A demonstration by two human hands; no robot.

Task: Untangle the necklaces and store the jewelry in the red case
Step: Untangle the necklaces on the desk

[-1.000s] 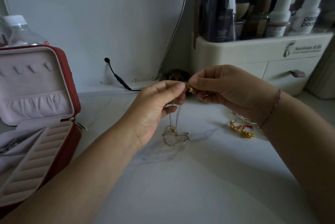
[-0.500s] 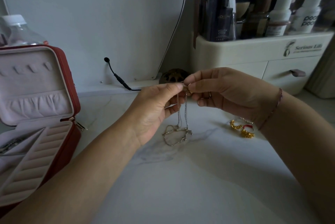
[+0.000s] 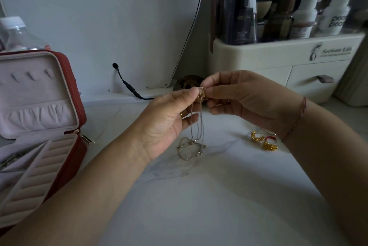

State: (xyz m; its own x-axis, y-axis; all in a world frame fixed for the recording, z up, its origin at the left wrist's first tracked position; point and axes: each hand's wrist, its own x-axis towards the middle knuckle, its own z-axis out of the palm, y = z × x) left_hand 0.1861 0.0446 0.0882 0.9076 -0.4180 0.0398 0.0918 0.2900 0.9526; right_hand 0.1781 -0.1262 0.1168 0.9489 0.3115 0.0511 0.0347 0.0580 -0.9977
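Observation:
My left hand point(image 3: 165, 122) and my right hand point(image 3: 245, 98) pinch a small tangled gold knot point(image 3: 201, 94) between their fingertips, above the middle of the marble tabletop. Thin silver necklace chains point(image 3: 196, 126) hang from that knot, and their lower loops point(image 3: 190, 149) rest on the marble. The red case point(image 3: 76, 94) stands open at the left, its pale lining showing ring rolls point(image 3: 37, 174) and a lid pocket. Gold earrings with red parts point(image 3: 264, 141) lie on the marble below my right wrist.
A cream cosmetics organiser point(image 3: 282, 60) with drawers and several bottles stands at the back right. A mirror base with a black cable point(image 3: 129, 88) runs along the back wall. A plastic water bottle point(image 3: 15, 30) stands behind the case. A dark round object point(image 3: 186, 83) sits behind my hands.
The chains hang longer and straighter below my fingers than a second ago. Both hands stay together in the same spot, with the fingertips shifted slightly on the knot.

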